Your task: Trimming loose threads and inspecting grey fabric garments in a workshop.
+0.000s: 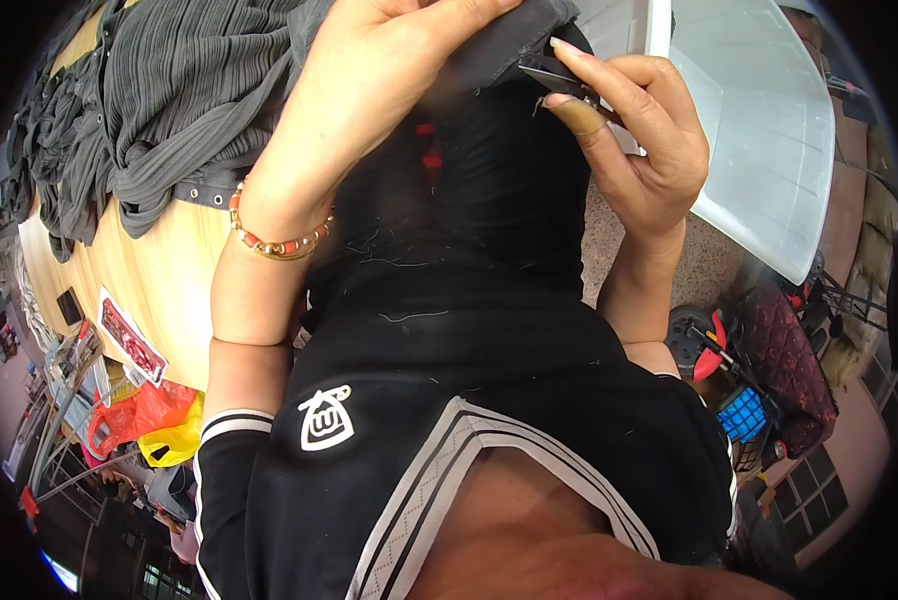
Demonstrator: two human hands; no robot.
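My left hand [374,85], with a beaded bracelet [281,246] on its wrist, grips a dark grey garment [517,48] at the top of the head view. Its fingertips run partly out of the picture. In my right hand [654,135] is a small pair of thread snips [559,80], pinched between thumb and fingers. The blades point left and lie right by the edge of the cloth; whether they touch it I cannot tell. Loose bits of thread [414,316] cling to my black clothing below.
Dark ribbed garments [179,85] are heaped on a pale wooden table [184,255] to my left. A printed card [132,335] lies by the table's edge, with red and yellow plastic bags [169,425] beyond. A large whitish bin [759,120] stands at my right.
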